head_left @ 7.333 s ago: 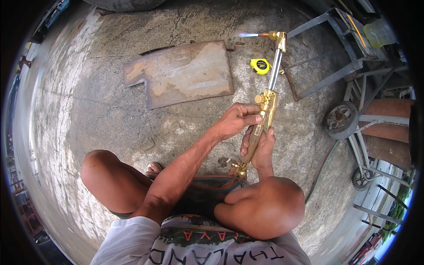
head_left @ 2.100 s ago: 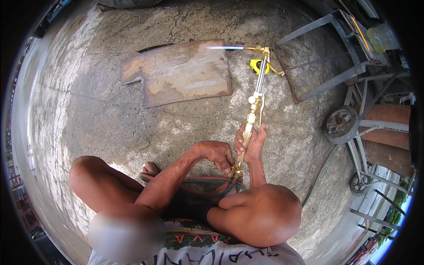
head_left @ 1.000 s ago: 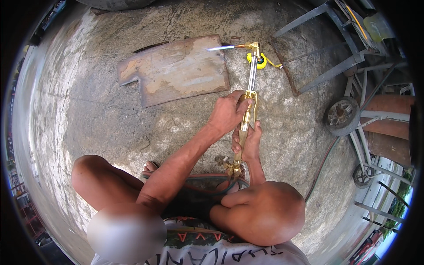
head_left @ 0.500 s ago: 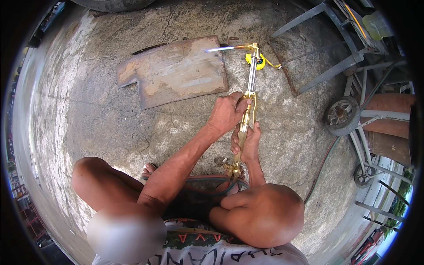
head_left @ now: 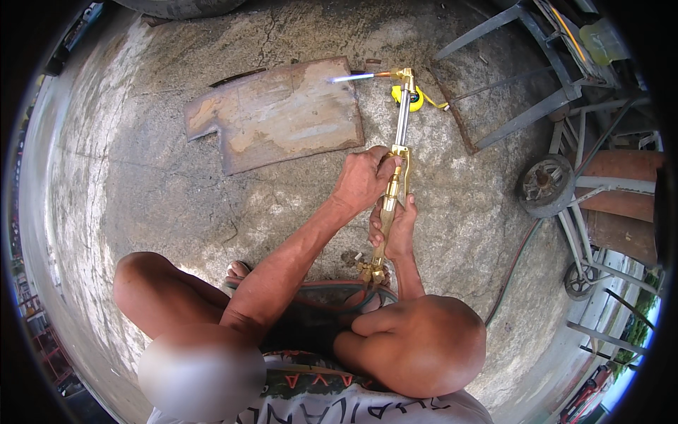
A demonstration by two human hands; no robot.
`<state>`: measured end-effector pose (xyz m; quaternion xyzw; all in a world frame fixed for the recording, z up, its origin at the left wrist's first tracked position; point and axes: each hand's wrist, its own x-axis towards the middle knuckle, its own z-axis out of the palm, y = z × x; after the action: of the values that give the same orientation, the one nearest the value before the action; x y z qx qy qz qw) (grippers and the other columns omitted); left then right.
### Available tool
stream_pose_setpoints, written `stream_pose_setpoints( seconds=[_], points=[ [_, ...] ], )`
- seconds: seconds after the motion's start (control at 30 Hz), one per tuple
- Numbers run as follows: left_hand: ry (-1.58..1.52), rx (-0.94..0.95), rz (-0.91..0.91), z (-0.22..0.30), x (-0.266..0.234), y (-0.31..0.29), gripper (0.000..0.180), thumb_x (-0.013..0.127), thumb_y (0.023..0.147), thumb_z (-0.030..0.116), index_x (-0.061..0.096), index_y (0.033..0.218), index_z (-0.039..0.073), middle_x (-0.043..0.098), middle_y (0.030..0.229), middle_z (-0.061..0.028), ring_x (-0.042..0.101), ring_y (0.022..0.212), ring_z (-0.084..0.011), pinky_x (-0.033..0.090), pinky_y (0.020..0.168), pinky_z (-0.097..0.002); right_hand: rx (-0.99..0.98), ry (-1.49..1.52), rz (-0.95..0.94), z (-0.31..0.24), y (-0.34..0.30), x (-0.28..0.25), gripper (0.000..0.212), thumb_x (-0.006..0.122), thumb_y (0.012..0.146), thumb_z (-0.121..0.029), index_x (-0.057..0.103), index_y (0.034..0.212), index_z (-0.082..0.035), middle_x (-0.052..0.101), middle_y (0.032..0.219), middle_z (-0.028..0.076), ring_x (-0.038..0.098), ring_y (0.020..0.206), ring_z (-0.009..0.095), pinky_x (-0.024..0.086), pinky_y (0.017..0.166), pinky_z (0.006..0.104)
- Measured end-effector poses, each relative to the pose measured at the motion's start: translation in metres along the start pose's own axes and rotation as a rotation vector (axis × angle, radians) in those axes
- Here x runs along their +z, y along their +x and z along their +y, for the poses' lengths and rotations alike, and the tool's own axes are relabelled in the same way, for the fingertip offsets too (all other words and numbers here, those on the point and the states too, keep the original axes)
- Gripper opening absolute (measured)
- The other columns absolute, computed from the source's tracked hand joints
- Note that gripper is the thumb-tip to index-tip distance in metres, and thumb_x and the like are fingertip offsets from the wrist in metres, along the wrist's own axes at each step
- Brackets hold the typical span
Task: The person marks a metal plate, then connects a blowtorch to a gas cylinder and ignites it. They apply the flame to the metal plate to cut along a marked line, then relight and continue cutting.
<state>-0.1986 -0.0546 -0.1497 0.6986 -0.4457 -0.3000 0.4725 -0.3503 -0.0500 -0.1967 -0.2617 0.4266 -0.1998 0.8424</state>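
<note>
A brass cutting torch (head_left: 387, 205) points away from me, and a blue-white flame (head_left: 352, 78) shoots leftward from its copper tip. My right hand (head_left: 397, 227) is wrapped round the torch's handle. Farther up, my left hand (head_left: 367, 177) pinches a valve knob on the torch body, the knob mostly hidden by the fingers. Beyond my left hand lies a flat rusty steel plate (head_left: 282, 116) with a notch cut in its left side. The flame passes above the plate's far right corner. A yellow tape measure (head_left: 415, 99) rests on the concrete under the torch head, its blade partly drawn out.
Red and green hoses (head_left: 318, 285) run from the torch's rear across my feet. At right stand a metal frame (head_left: 526, 116) and a wheeled cart (head_left: 547, 185) carrying rust-brown cylinders (head_left: 621, 205). A tyre (head_left: 176, 7) shows at the far edge. My bent knees flank my arms.
</note>
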Motion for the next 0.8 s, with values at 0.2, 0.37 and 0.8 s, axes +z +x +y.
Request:
stream_pose_setpoints(
  seconds=[0.2, 0.37, 0.8],
  points=[
    [0.422, -0.081, -0.043, 0.014, 0.004, 0.007, 0.053, 0.046, 0.101, 0.042, 0.059, 0.081, -0.006, 0.063, 0.065, -0.026, 0.068, 0.065, -0.0429, 0.055, 0.058, -0.0473, 0.005, -0.001, 0.016, 0.0, -0.003, 0.003, 0.078, 0.019, 0.09, -0.081, 0.049, 0.089, -0.009, 0.044, 0.058, 0.003, 0.038, 0.038, 0.014, 0.034, 0.036, 0.0291],
    [0.569, -0.019, -0.029, 0.013, 0.005, 0.012, 0.057, 0.04, 0.102, 0.045, 0.061, 0.077, -0.002, 0.063, 0.058, -0.0226, 0.066, 0.053, -0.0392, 0.053, 0.049, -0.0473, -0.009, 0.024, -0.008, -0.001, -0.003, 0.005, 0.076, 0.019, 0.091, -0.078, 0.049, 0.088, -0.008, 0.043, 0.059, 0.004, 0.037, 0.039, 0.014, 0.034, 0.037, 0.0296],
    [0.659, 0.183, 0.097, 0.001, 0.012, 0.018, 0.047, 0.046, 0.099, 0.034, 0.061, 0.068, 0.002, 0.06, 0.05, -0.0185, 0.062, 0.041, -0.0331, 0.05, 0.04, -0.0428, -0.021, 0.038, -0.027, -0.002, -0.001, 0.004, 0.077, 0.02, 0.09, -0.08, 0.049, 0.088, -0.009, 0.042, 0.058, 0.003, 0.037, 0.038, 0.014, 0.034, 0.036, 0.0289]
  ],
)
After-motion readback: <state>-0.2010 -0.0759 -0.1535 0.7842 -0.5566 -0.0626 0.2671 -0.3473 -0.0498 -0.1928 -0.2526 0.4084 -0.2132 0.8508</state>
